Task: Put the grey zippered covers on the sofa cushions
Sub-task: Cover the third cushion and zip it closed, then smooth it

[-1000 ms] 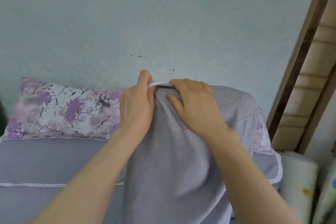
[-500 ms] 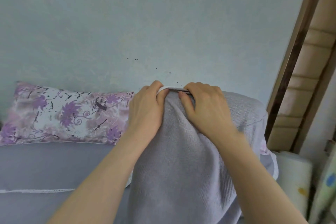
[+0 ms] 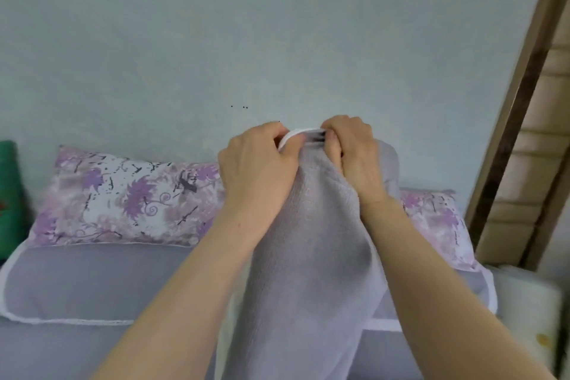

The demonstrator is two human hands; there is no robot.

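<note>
Grey cover [image 3: 311, 256] is pinched at its top edge by both hands. The left hand [image 3: 256, 170] and right hand [image 3: 354, 157] have their fingers curled tight on the fabric, nearly touching, and a white edge [image 3: 293, 134] pokes out between them. A second ago the right hand lay flatter on the cloth. Now both clamp the opening, so my guess is it's getting pulled together for zipping. That white bit could snag. The cover is held upright in front of the sofa [image 3: 92, 281], partly hiding a floral pillow [image 3: 438, 216]; a second floral pillow [image 3: 129, 197] sits off to the left.
</note>
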